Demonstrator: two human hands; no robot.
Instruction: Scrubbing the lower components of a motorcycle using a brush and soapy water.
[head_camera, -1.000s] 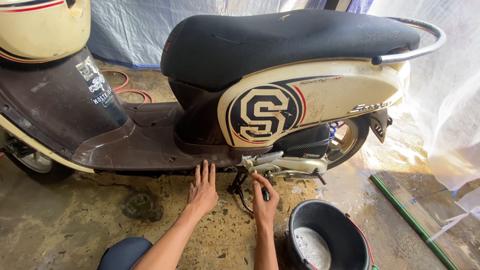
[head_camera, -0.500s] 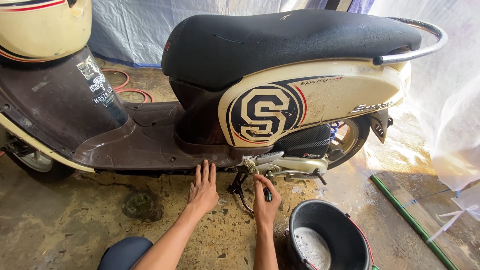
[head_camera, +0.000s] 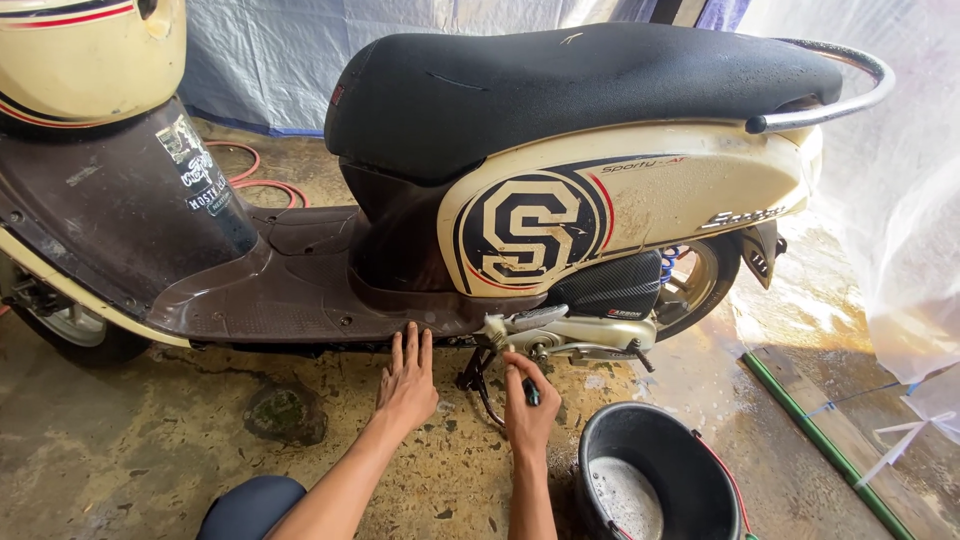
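Note:
A cream and brown scooter (head_camera: 620, 200) with a black seat stands side-on in front of me on its stand. My left hand (head_camera: 406, 383) lies flat with fingers together, its fingertips touching the lower edge of the brown footboard (head_camera: 280, 305). My right hand (head_camera: 528, 405) is closed around a small dark tool, maybe a brush (head_camera: 529, 391), held up at the kickstand (head_camera: 478, 378) and the silver engine parts (head_camera: 570, 333) under the body.
A black bucket (head_camera: 655, 478) with foamy water stands on the wet concrete just right of my right hand. A green pipe (head_camera: 818, 440) lies along the floor at right. Plastic sheeting hangs behind and to the right. A red hose (head_camera: 262, 183) lies behind the scooter. My knee (head_camera: 250, 505) shows at the bottom.
Both hands have stayed almost in place; the right hand shifted slightly at the kickstand area with the small tool.

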